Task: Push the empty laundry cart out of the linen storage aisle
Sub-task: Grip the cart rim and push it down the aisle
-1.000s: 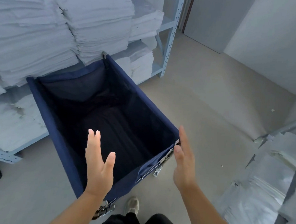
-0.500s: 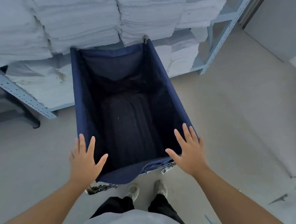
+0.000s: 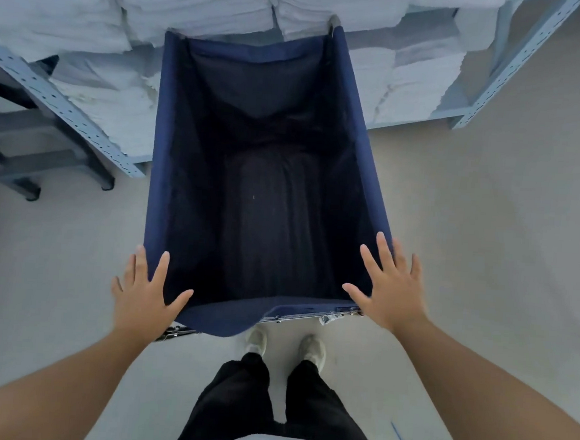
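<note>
A laundry cart [image 3: 367, 156] with a dark blue fabric bag stands right in front of me, open at the top and empty inside. Its far end reaches the linen shelf. My left hand [image 3: 144, 295] lies with fingers spread over the near left corner of the rim. My right hand [image 3: 392, 288] lies spread over the near right corner. Neither hand has its fingers curled around the rim. A chrome frame bar [image 3: 306, 317] shows under the near edge.
A grey metal shelf rack [image 3: 69, 115] stacked with folded white linen [image 3: 194, 0] fills the far side. A low grey frame [image 3: 28, 167] stands on the floor at the left. Bare grey floor [image 3: 486, 233] lies to the right. My feet [image 3: 283, 346] stand behind the cart.
My view has swung left and down so the cart is now straight ahead. Both hands have come down from above the opening onto the cart's near corners.
</note>
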`<control>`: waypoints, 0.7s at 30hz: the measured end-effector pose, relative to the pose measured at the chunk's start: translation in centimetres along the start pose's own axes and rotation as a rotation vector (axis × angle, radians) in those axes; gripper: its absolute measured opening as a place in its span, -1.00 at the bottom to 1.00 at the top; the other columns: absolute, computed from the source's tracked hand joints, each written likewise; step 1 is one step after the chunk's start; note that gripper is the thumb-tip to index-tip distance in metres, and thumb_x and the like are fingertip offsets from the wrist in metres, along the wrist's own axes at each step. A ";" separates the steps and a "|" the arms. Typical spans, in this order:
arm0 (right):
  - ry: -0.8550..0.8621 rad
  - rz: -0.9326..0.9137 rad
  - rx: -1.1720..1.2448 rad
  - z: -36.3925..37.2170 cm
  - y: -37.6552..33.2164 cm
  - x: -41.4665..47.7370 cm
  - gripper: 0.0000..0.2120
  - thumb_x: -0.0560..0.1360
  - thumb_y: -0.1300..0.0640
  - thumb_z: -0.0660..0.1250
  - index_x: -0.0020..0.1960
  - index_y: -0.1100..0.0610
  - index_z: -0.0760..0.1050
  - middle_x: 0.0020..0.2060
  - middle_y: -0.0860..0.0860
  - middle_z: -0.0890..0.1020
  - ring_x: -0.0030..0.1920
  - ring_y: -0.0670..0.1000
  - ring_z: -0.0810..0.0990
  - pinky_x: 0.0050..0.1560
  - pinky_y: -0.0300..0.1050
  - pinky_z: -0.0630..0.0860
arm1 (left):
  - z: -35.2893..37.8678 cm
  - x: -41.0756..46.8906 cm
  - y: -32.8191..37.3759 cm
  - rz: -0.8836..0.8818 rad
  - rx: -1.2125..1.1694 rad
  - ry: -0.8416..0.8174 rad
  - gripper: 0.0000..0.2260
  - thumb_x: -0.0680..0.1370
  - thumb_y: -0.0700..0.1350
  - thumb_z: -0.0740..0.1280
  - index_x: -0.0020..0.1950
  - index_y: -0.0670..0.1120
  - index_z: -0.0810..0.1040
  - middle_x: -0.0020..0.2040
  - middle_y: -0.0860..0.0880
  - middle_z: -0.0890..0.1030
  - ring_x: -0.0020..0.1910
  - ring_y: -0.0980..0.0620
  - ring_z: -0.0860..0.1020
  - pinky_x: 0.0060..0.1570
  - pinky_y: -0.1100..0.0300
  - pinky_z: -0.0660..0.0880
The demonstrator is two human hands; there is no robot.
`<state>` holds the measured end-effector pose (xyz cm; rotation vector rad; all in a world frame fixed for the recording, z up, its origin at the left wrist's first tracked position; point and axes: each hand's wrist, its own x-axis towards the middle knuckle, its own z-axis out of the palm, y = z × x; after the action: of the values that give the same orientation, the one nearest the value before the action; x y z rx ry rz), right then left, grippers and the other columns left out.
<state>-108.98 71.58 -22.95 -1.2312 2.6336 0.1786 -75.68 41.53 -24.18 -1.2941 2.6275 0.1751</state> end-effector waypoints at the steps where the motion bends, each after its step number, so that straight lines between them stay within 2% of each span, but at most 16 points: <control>1: -0.002 -0.004 -0.011 0.4 0.3 0.7 -0.20 0.51 -0.45 -0.03 0.58 0.02 0.25 0.62 0.13 0.16 0.60 0.24 0.05 0.46 0.36 0.17 | 0.3 0.2 -0.1 0.016 0.015 -0.008 -0.18 0.43 0.41 0.19 0.55 -0.06 0.29 0.57 -0.34 0.15 0.53 -0.38 0.17 0.28 -0.41 0.24; 5: -0.007 -0.026 -0.041 1.8 1.0 2.3 -0.25 0.52 -0.36 0.20 0.58 0.03 0.27 0.62 0.13 0.16 0.60 0.23 0.05 0.48 0.31 0.17 | 1.6 1.2 -0.8 0.095 0.058 -0.016 -0.09 0.33 0.48 0.13 0.51 -0.07 0.35 0.58 -0.31 0.15 0.50 -0.39 0.21 0.19 -0.40 0.32; 9: 0.060 -0.009 -0.009 2.9 1.1 3.3 -0.31 0.44 -0.13 0.47 0.48 0.12 0.42 0.54 0.18 0.32 0.52 0.33 0.27 0.36 0.36 0.31 | 2.6 2.1 -1.1 0.096 0.028 0.008 -0.14 0.36 0.43 0.17 0.50 -0.10 0.36 0.58 -0.31 0.14 0.48 -0.41 0.23 0.17 -0.37 0.36; 12: 0.082 -0.028 -0.017 3.1 1.2 3.9 -0.34 0.39 0.08 0.53 0.45 0.17 0.45 0.51 0.22 0.37 0.46 0.40 0.33 0.28 0.36 0.39 | 2.8 2.4 -1.3 0.132 -0.005 0.011 -0.18 0.38 0.37 0.23 0.49 -0.13 0.37 0.57 -0.34 0.15 0.47 -0.44 0.22 0.19 -0.36 0.38; 15: 0.056 -0.035 -0.030 2.8 1.0 3.9 -0.29 0.29 0.30 0.57 0.41 0.23 0.48 0.48 0.26 0.40 0.41 0.46 0.39 0.18 0.34 0.51 | 3.3 2.3 -1.7 0.161 -0.023 0.037 -0.19 0.36 0.18 0.54 0.48 -0.17 0.38 0.55 -0.36 0.18 0.45 -0.47 0.22 0.22 -0.37 0.40; 17: 0.030 -0.025 -0.048 2.6 0.8 3.8 -0.23 0.20 0.41 0.56 0.40 0.26 0.49 0.47 0.28 0.42 0.40 0.47 0.41 0.13 0.31 0.56 | 3.5 2.3 -2.0 0.167 -0.038 0.054 -0.14 0.27 0.02 0.65 0.47 -0.19 0.38 0.53 -0.36 0.21 0.44 -0.48 0.22 0.21 -0.39 0.42; 21: -0.034 0.007 -0.088 2.2 0.5 3.5 -0.20 0.21 0.41 0.56 0.44 0.25 0.46 0.49 0.26 0.39 0.43 0.43 0.39 0.17 0.26 0.56 | 3.7 2.2 -2.2 0.187 -0.034 0.046 -0.16 0.27 -0.05 0.66 0.46 -0.19 0.39 0.52 -0.36 0.23 0.41 -0.50 0.24 0.21 -0.39 0.42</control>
<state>-111.16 69.77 -25.99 -1.2344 2.6264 0.3172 -74.76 39.16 -28.30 -1.0727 2.7954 0.2224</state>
